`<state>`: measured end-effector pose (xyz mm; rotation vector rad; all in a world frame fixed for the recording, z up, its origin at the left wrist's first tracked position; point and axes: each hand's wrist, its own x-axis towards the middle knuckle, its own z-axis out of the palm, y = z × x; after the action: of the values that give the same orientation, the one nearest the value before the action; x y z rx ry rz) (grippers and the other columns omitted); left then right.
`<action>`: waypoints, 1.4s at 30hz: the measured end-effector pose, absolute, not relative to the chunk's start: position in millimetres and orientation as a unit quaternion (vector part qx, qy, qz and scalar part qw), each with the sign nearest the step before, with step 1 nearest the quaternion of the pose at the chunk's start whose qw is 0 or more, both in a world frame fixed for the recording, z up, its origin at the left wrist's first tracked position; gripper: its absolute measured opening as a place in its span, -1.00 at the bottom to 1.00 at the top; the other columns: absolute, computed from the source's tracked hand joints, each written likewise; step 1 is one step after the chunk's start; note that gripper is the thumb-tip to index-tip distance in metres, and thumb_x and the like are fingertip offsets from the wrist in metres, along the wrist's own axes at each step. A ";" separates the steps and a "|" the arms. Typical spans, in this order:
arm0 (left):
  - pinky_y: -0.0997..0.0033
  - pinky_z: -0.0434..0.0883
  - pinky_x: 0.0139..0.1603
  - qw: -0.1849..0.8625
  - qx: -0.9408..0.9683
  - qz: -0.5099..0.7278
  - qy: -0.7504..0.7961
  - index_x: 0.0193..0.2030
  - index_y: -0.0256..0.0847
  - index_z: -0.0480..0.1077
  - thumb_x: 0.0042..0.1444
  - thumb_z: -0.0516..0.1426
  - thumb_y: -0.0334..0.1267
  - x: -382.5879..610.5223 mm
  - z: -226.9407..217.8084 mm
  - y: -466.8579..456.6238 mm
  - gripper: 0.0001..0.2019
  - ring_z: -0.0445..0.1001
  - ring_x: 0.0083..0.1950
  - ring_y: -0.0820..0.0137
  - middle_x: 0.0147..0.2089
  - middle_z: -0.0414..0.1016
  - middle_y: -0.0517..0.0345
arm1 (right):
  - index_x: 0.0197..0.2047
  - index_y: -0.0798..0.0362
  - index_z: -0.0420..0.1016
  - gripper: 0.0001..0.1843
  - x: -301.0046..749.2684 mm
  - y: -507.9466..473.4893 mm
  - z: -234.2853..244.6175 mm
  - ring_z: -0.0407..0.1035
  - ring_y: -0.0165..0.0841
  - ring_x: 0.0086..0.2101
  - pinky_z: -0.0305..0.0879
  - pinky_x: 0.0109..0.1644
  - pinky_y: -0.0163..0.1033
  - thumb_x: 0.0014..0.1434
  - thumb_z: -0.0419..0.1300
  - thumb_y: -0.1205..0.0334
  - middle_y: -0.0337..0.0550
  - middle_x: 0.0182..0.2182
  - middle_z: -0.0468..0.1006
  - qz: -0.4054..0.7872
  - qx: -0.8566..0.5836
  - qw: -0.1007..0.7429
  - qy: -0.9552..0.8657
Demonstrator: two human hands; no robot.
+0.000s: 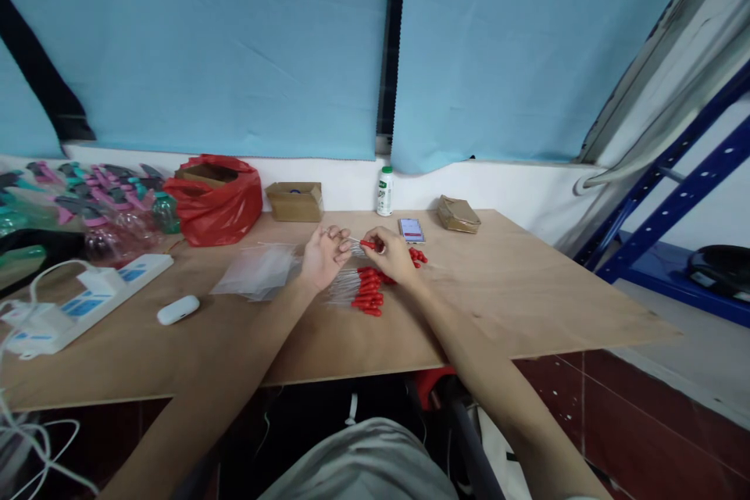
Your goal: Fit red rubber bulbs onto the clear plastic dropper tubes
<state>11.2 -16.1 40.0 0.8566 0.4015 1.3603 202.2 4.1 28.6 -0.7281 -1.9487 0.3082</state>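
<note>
Head view, left hand [323,259] curled, right [394,251] pinching

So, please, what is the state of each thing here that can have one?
Red-handled piece: held in right hand
Other red-handled pieces: lying together
Bottle: upright, capped
Phone: flat, screen lit
Red bag: open
White case: shut
Power strip: plugs inserted
Blue blinds: lowered
</note>
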 end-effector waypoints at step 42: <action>0.50 0.12 -0.55 0.704 0.297 0.644 0.035 -0.39 -0.17 0.07 0.30 -0.01 -0.13 15.1 30.5 -19.5 -0.73 0.09 -0.54 0.50 -0.43 0.09 0.25 | -0.18 0.11 0.52 -0.62 195.2 8.0 21.3 0.56 -0.32 -0.37 0.50 -0.18 -0.22 0.22 0.30 -0.09 -0.13 -0.40 0.65 0.416 -0.234 0.477 -0.738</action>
<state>15.1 -19.5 30.5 0.6607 0.0775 1.4312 195.2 8.0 21.3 -0.5729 -1.8036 1.0158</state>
